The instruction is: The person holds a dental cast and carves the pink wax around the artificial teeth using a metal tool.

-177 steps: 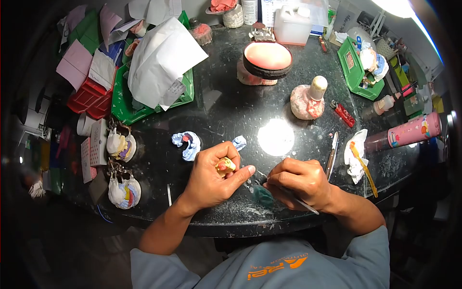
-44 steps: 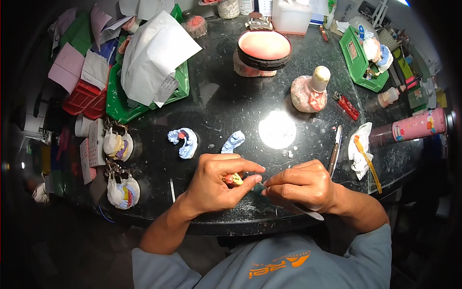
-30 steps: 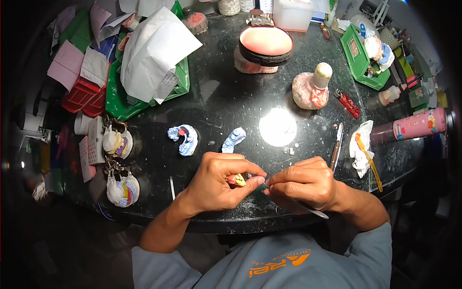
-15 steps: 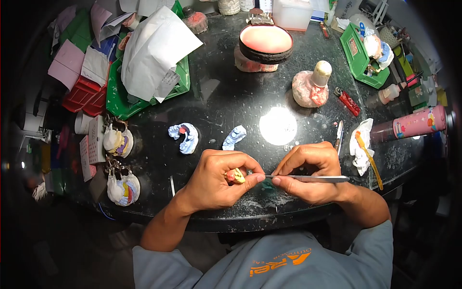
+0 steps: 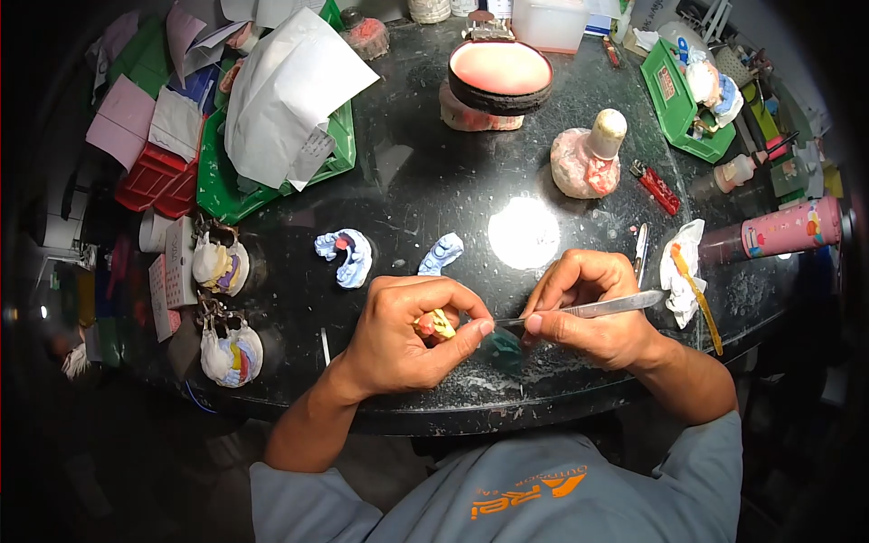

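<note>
— Left grip (image 5: 409, 333)?
— Clenched around the yellow piece (image 5: 437, 324), on the near side of the dish (image 5: 501, 71).
— Right grip (image 5: 593, 317)?
— Grasping the tool (image 5: 615, 305), likewise near side.

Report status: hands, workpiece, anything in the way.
Left hand holding yellow-and-pink piece; right hand holding metal tool, tip at left hand; small blue cast beyond, not between hands.

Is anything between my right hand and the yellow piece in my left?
Yes. The thumb and forefinger of your left hand stand between the yellow piece and your right hand. The thin end of the metal tool spans the gap between your hands.
</note>
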`<state>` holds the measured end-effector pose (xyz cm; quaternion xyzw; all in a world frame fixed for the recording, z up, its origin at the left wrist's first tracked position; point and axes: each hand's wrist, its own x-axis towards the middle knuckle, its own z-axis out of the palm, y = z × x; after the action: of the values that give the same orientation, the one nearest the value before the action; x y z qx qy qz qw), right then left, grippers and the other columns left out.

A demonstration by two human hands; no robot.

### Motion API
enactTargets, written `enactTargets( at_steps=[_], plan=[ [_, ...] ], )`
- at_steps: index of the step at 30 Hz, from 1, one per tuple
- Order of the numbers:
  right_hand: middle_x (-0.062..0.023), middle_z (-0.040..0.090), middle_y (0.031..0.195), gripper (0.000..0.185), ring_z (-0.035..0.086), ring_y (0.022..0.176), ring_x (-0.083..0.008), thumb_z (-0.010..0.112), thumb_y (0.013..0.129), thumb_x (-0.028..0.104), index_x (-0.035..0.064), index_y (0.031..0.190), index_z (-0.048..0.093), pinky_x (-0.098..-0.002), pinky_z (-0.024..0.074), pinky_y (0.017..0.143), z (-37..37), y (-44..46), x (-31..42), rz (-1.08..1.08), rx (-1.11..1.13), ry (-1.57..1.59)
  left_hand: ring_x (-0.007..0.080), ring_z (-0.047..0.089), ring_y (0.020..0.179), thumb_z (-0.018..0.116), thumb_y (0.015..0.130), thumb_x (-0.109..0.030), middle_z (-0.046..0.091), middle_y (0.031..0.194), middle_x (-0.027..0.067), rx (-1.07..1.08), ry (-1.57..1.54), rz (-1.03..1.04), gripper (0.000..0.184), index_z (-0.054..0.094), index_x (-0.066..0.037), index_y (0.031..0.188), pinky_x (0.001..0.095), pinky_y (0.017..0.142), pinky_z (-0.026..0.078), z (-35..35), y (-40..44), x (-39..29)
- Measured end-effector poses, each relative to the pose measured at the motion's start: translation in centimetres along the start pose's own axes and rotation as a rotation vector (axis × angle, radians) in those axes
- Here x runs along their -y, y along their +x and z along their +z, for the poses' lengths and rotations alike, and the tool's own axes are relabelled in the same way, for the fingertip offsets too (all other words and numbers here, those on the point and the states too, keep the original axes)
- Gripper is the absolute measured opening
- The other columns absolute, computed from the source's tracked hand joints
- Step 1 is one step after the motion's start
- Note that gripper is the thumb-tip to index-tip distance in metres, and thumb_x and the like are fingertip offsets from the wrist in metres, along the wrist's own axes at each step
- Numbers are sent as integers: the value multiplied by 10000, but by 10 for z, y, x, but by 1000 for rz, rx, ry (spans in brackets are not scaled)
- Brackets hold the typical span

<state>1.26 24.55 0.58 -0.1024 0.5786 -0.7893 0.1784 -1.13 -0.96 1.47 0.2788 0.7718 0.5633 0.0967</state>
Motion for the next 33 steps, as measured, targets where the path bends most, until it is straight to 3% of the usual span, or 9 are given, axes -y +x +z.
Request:
enactTargets(
  at_steps=[3,6,12,18,21,27,30,33],
  plan=[
    [-117,755,902,149,719,775,-109,782,920,-33,-1,905,637,-240,575,674,-3,0,-2,-42,-46,17,20,509,571,802,869,2,639,685,-11,-34,30,-14,58,745,4,859,214,519,372,-2,0,0],
    [-90,741,865,143,687,732,-84,771,921,-33,9,898,636,-237,554,649,-2,1,-1,-129,-126,-54,14,494,571,798,870,2,623,672,-20,-52,-61,-155,119,696,-7,810,217,515,359,-2,-2,-3],
    [-55,731,820,141,662,699,-56,786,909,-8,18,863,655,-229,515,604,0,-1,-5,-150,-192,-268,0,496,523,835,862,-45,620,613,-28,-85,-10,-59,239,645,-51,718,210,477,345,-1,0,4],
    [-43,725,771,149,648,645,-47,812,881,17,15,829,673,-228,490,552,4,0,-9,-237,-183,-370,1,498,525,841,865,-47,615,608,-25,-88,-43,-99,244,645,-48,719,215,474,347,1,-1,4],
    [-41,726,769,141,653,651,-49,809,885,19,16,828,680,-230,495,557,3,0,-7,-181,-200,-391,0,497,530,838,873,-49,620,615,-20,-86,-14,-85,239,649,-40,728,215,476,349,0,0,4],
    [-59,715,745,123,672,636,-89,811,867,33,11,821,699,-248,494,547,5,0,-8,-199,-220,-429,-3,494,540,831,891,-57,618,614,-17,-115,-49,-164,230,656,-21,746,212,476,348,0,-1,3],
    [-75,698,732,118,673,601,-127,815,843,36,2,820,704,-279,496,537,0,3,-4,-376,-160,-739,-5,492,543,830,891,-53,619,616,-18,-107,-42,-165,229,655,-20,746,213,476,347,0,-1,3],
    [-102,669,750,107,676,611,-255,788,805,10,12,819,682,-363,533,557,6,4,-6,-461,-98,-904,-6,490,544,829,891,-52,621,618,-18,-112,-51,-156,229,655,-20,747,214,474,344,1,-1,4]
  ],
)
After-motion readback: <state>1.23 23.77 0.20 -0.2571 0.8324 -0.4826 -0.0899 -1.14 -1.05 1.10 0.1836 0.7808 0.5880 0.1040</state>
